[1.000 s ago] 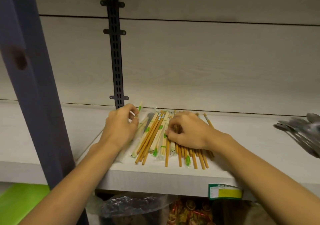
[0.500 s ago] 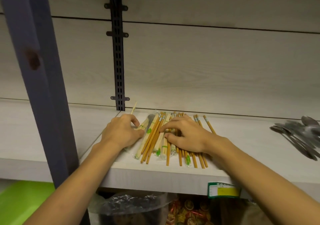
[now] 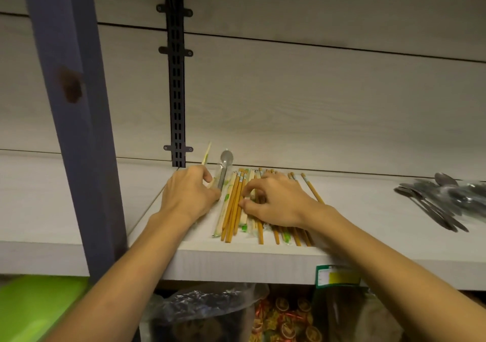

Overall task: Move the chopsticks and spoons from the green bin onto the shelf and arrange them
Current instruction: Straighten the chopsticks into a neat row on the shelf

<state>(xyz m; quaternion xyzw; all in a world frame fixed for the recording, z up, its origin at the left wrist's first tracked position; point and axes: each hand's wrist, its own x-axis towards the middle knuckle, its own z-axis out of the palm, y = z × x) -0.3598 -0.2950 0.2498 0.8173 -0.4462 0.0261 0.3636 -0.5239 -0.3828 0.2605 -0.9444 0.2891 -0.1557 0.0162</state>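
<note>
A row of brown and paper-wrapped chopsticks (image 3: 232, 210) lies on the white shelf (image 3: 236, 260), pointing front to back. My left hand (image 3: 188, 195) sits at the row's left end, fingers closed around a pale wrapped chopstick pair (image 3: 207, 153) whose tip sticks up behind it. A plastic-wrapped metal spoon (image 3: 225, 161) lies just right of that hand. My right hand (image 3: 280, 201) rests on the middle of the row, thumb and fingers pinching a pale wrapped pair. A corner of the green bin (image 3: 34, 307) shows at bottom left.
A pile of metal spoons (image 3: 444, 201) lies on the shelf at far right. A blue upright post (image 3: 73, 105) stands at left, and a black slotted rail (image 3: 176, 91) runs up the back wall. A price tag (image 3: 338, 276) hangs on the edge; bagged goods (image 3: 205, 312) sit below.
My right hand's fingers curled from flat into a pinch on the chopsticks. My left hand shifted slightly left, uncovering the wrapped spoon.
</note>
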